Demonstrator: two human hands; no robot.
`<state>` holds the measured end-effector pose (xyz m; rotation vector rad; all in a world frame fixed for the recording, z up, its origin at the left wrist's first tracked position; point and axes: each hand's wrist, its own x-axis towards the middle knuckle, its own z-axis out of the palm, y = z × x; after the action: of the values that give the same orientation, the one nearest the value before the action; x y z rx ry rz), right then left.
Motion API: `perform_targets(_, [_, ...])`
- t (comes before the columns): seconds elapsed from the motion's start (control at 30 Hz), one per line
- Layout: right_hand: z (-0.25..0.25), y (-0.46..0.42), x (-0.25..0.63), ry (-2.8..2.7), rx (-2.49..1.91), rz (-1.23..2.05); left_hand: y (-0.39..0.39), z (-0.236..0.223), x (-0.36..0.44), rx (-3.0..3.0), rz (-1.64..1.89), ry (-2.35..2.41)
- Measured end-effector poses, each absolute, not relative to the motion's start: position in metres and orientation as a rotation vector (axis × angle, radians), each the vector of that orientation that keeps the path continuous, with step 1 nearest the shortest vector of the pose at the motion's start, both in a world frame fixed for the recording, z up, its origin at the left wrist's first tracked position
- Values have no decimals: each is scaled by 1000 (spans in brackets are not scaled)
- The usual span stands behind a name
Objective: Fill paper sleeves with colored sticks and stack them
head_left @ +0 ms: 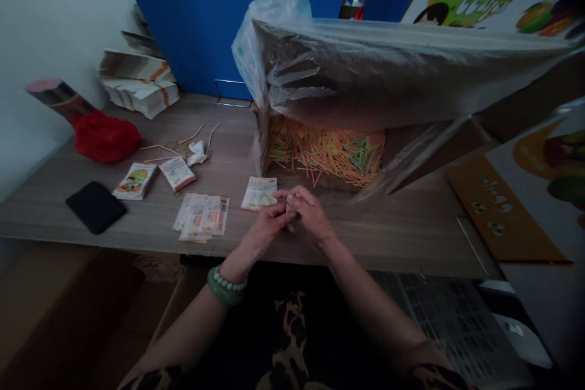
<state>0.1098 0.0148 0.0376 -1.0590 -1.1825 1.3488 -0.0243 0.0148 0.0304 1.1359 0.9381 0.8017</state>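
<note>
My left hand (267, 225) and my right hand (311, 216) meet above the table's front edge. Both have fingers closed on what looks like a small bundle of straw-like sticks (298, 196); most of it is hidden by the fingers. Just behind the left fingertips lies a flat printed packet (258, 192). Further left is an overlapping group of clear printed packets (204, 217). Behind my hands, a large plastic-lined box (329, 180) lies open towards me, with a heap of thin pink, orange, yellow and green sticks (326, 149) inside.
On the left lie a black flat pouch (95, 207), a stack of printed cards (135, 181), another packet (177, 173), loose sticks and a crumpled white tissue (197, 152). Behind them are a red plastic bag (105, 136) and stacked folded packaging (137, 82). A printed carton (503, 213) stands right.
</note>
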Motion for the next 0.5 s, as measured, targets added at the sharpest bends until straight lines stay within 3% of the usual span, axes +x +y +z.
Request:
perform_targets(0.23, [31,16,125,-1577,-1060,1357,17,19,-35,1058,967,895])
perform_targets(0.5, [13,10,132,-1446,-1280,1314,15,30,-53,1010,977,867])
